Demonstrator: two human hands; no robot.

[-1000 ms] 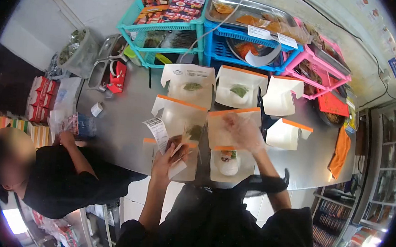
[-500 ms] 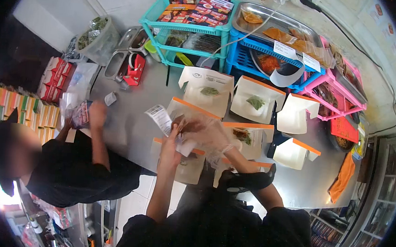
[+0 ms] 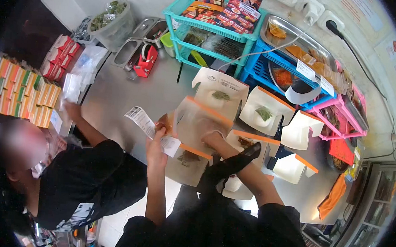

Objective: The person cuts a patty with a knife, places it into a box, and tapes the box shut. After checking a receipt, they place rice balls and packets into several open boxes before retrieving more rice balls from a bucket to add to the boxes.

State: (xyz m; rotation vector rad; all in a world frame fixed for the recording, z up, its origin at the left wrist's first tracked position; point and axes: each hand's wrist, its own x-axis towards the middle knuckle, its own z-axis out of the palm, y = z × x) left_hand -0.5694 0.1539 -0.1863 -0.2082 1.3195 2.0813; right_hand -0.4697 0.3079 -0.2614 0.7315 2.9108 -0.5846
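My left hand point(image 3: 156, 153) is closed on a small packet with orange-brown contents point(image 3: 166, 123) and a long printed paper slip point(image 3: 141, 119). My right hand point(image 3: 210, 131), in a clear plastic glove, reaches over an open takeaway box with an orange edge point(image 3: 191, 114); its fingers are blurred. Just beneath my left hand is another open box point(image 3: 181, 170) with brown food inside. A box with dark food point(image 3: 245, 143) sits to the right of my right hand. Behind these stand two white boxes point(image 3: 210, 83) point(image 3: 275, 99), each holding a green leaf.
Turquoise point(image 3: 180, 49), blue point(image 3: 256, 75) and pink racks point(image 3: 345, 120) line the wall. More open boxes point(image 3: 291, 169) stand at the right, near an orange cloth point(image 3: 333, 197). A red tape dispenser point(image 3: 145, 62) sits at the back left. A co-worker point(image 3: 93, 176) stands at the left.
My right hand has moved away from my left hand, to the right, over a box. My left hand keeps the slip and packet. The co-worker's raised hand has moved left; the view has shifted.
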